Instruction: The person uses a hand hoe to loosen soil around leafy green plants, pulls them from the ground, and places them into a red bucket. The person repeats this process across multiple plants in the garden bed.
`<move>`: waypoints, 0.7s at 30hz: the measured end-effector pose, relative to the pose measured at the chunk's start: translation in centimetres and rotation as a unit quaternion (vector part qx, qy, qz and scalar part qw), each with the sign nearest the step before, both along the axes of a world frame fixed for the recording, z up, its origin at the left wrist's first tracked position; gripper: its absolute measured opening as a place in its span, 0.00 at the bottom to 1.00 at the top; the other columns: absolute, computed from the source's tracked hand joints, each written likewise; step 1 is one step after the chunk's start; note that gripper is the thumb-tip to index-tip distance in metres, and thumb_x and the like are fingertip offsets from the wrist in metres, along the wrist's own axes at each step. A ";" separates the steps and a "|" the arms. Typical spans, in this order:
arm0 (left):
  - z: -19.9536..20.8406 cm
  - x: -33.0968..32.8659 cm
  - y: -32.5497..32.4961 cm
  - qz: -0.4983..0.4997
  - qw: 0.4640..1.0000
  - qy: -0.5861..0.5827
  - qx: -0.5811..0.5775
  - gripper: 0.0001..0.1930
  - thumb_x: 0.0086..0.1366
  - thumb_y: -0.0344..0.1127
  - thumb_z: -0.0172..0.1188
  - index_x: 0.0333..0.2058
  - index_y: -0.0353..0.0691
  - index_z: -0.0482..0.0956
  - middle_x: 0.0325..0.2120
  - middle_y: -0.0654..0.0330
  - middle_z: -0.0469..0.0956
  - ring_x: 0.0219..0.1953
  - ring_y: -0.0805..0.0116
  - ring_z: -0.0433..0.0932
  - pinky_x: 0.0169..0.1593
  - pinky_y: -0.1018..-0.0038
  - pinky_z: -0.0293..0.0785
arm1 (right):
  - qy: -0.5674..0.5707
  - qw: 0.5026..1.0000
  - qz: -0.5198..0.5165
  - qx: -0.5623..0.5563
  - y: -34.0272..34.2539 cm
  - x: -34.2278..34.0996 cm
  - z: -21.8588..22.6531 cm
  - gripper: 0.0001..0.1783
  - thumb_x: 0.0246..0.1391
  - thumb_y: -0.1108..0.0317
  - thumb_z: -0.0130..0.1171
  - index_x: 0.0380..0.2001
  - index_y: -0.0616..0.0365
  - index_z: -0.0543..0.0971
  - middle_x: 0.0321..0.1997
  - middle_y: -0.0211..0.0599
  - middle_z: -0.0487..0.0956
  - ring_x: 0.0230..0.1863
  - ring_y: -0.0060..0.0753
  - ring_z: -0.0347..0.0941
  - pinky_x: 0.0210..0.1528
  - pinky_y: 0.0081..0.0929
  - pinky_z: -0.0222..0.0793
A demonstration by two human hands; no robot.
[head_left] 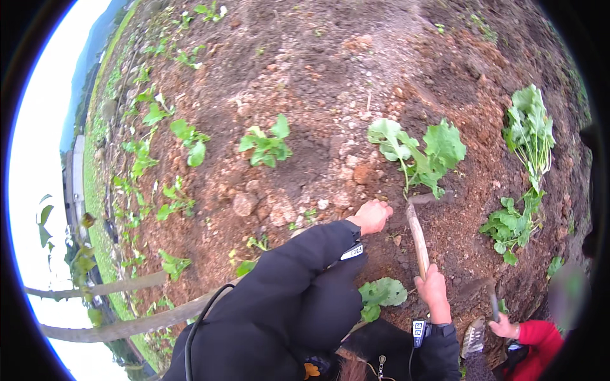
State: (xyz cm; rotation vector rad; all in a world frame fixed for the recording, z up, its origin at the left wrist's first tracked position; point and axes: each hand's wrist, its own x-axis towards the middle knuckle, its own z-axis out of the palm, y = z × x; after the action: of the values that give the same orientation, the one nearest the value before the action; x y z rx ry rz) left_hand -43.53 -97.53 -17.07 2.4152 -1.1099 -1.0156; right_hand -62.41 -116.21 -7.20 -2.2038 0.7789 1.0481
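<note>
My right hand (433, 289) is wrapped round the wooden handle of a hoe (417, 238). The hoe's dark metal blade (433, 198) rests on the soil at the foot of a leafy green seedling (424, 159). Just left of that stem, low over the ground, is my left hand (373, 216), its fingers drawn together. Whether anything is pinched in them is hidden. Another leafy plant (382, 294) grows between my two forearms, close to my body.
A bunch of pulled seedlings (532, 130) lies on the soil at right, with more leaves (511, 225) below. Planted seedlings (267, 143) stand to the left. At lower right, a co-worker's red sleeve (540, 343) and hand (505, 327) hold another tool (494, 301). Wooden poles (127, 329) cross lower left.
</note>
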 end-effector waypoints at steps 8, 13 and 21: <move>11.6 -1.8 12.0 0.274 0.936 0.082 0.205 0.11 0.50 0.35 0.51 0.33 0.42 0.78 0.32 0.47 0.78 0.36 0.49 0.77 0.42 0.60 0.72 | 0.038 0.962 -0.099 0.250 5.0 8.5 13.4 0.20 0.42 0.59 0.62 0.31 0.65 0.72 0.24 0.42 0.76 0.23 0.32 0.75 0.25 0.31 0.71; 20.0 -5.7 14.1 0.266 0.951 0.094 0.128 0.11 0.49 0.34 0.51 0.31 0.46 0.80 0.29 0.50 0.79 0.34 0.51 0.78 0.40 0.60 0.73 | -0.154 0.954 -0.095 0.240 8.2 21.8 23.8 0.21 0.44 0.58 0.61 0.32 0.65 0.70 0.19 0.36 0.75 0.16 0.28 0.73 0.18 0.27 0.69; 31.5 -6.6 11.0 0.286 0.955 0.083 -0.005 0.11 0.49 0.35 0.54 0.32 0.44 0.80 0.31 0.50 0.78 0.35 0.51 0.77 0.42 0.62 0.73 | -0.304 0.942 0.010 0.139 7.6 22.4 31.5 0.19 0.47 0.61 0.61 0.38 0.63 0.73 0.25 0.41 0.79 0.25 0.29 0.77 0.30 0.26 0.72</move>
State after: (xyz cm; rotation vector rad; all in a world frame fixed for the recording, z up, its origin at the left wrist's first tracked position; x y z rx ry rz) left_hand -50.16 -86.52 14.39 2.3658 -0.3171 -0.9727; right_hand -40.03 -108.66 24.27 -2.1074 0.3064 0.3970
